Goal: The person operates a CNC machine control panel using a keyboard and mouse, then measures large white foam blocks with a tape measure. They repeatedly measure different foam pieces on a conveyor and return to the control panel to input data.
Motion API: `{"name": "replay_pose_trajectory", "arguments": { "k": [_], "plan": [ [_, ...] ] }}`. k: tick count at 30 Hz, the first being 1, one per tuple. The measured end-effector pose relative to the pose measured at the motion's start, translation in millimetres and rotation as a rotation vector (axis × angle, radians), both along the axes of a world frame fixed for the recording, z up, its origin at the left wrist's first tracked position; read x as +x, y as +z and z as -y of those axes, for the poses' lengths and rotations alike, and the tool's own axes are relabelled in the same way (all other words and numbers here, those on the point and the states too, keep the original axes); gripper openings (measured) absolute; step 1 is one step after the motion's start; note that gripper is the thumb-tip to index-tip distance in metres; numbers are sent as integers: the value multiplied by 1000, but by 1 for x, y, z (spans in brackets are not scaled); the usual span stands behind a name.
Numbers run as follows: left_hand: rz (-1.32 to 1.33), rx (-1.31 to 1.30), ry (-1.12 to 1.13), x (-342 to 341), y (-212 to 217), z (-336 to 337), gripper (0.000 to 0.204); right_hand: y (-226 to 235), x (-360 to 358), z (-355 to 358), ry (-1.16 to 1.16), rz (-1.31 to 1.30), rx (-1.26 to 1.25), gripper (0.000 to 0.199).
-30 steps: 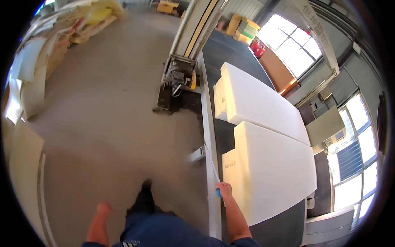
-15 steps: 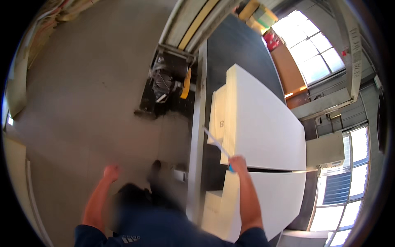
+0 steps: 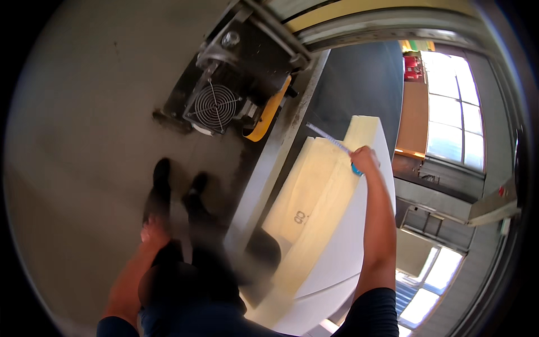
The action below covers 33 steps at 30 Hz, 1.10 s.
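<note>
- Right hand (image 3: pixel 365 160): extended forward over the near upper edge of the large pale foam block (image 3: pixel 314 196). The grip is pressed together around a slim pen-like tool (image 3: pixel 331 142), with a blue piece showing below the fingers.
- Pen-like tool: a thin, light-coloured shaft that projects from the right hand up and to the left, across the top corner of the foam block. Whether its tip touches the foam cannot be told.
- Foam block: a thick cream-white slab lying on the dark conveyor-like counter (image 3: pixel 359 84). Its side face carries a small dark printed mark. The right forearm runs along its top face.
- Left hand (image 3: pixel 152 230): hangs well to the left of the foam block, above the concrete floor (image 3: pixel 84 140). The view of it is blurred; the fingers appear loosely curled, and nothing shows in the grip.
- Metal frame rail (image 3: pixel 269 168): borders the counter directly on the left of the foam block and runs away from the person.
- Motor unit (image 3: pixel 216 104): a dark housing with a round fan grille, standing on the floor beyond the foam block, beside the frame rail. A yellow guard (image 3: pixel 269 112) lies against it on the side toward the block.
- Shoes (image 3: pixel 163 180): dark, on the floor left of the foam block, near the left hand.
- Windows (image 3: pixel 449 123): bright, on the far side of the foam block, to the right.
</note>
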<state>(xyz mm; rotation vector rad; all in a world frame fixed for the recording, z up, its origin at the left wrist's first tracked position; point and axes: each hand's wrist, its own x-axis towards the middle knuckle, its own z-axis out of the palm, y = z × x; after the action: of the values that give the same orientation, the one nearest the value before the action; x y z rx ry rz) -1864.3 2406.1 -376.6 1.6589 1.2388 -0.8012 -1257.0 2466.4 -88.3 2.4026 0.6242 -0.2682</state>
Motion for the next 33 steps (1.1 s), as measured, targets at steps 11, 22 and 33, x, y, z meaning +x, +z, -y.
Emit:
{"name": "replay_pose_trajectory", "arguments": {
  "k": [11, 22, 33],
  "plan": [
    [-74, 9, 204, 51, -52, 21, 65, -102, 162, -111, 291, -85, -280, 35],
    [-94, 2, 240, 61, -63, 33, 67, -103, 190, -149, 307, -296, -467, 35],
    [-86, 22, 269, 62, -58, 31, 66, -101, 186, -167, -76, -373, -330, 38]
  ]
}}
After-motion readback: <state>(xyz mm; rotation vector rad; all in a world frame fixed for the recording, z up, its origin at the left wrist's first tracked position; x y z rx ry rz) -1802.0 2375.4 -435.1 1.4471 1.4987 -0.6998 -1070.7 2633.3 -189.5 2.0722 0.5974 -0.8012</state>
